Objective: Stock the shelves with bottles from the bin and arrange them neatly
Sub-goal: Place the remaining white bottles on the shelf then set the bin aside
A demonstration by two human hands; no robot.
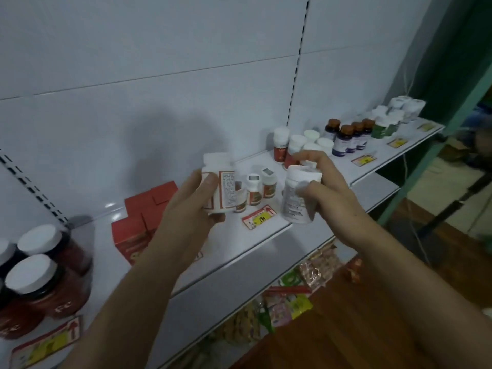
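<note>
My left hand [195,206] grips a white bottle with a red-framed label [222,182], held upright just above the white shelf [239,241]. My right hand [323,186] holds a second white bottle [295,201], tilted, with thumb and fingers curled round its cap end. Behind both hands three small red-labelled bottles [257,191] stand on the shelf. The bin is out of view.
Red boxes [141,222] sit left of my left hand. Large red jars with white lids [40,278] stand at the far left. White-capped, blue and green bottles [348,137] line the shelf to the right. Price tags [259,217] lie along the front edge. Snack packets [290,302] fill the lower shelf.
</note>
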